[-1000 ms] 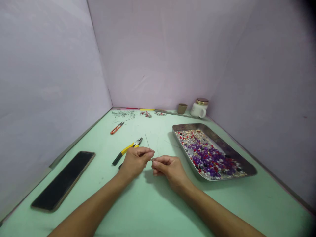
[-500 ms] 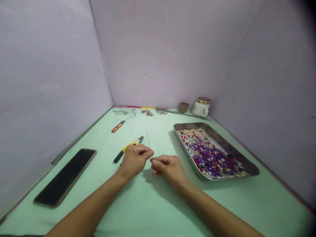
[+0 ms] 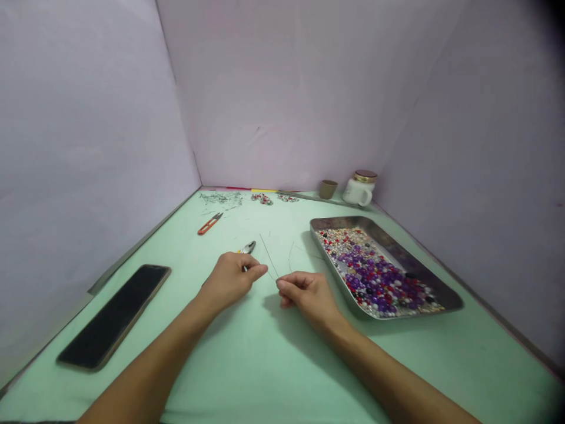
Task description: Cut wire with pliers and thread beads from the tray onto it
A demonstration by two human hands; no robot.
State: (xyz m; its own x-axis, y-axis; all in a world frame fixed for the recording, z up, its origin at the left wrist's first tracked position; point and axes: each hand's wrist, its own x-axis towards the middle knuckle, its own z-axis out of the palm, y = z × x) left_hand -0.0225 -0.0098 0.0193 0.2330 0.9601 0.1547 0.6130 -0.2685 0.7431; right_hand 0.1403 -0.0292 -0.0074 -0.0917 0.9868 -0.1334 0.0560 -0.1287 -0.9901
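My right hand (image 3: 309, 292) pinches a straight, thin, needle-like wire (image 3: 269, 257) between thumb and forefinger, and the wire slants up and to the left. A fine thread (image 3: 290, 254) curves up behind that hand. On the left, my left hand (image 3: 235, 275) has thumb and forefinger pressed together, a little apart from the right hand. A faint strand seems to run from its fingertips towards the right fingers. Behind the left hand lie the pliers (image 3: 249, 247), mostly hidden. A metal tray (image 3: 388, 241) of mixed beads (image 3: 375, 274) stands to the right.
A phone (image 3: 115, 318) lies at the left. Red thread snips (image 3: 210, 224) and a pile of metal pins (image 3: 220, 199) are further back. Beaded pieces (image 3: 262, 199), a small brown cup (image 3: 328, 189) and a lidded white mug (image 3: 359, 189) stand near the back wall.
My hands have drawn apart, the left moving left and the right slightly right. The wire's lower end has passed from between both hands into the right fingers. More of the pliers is covered.
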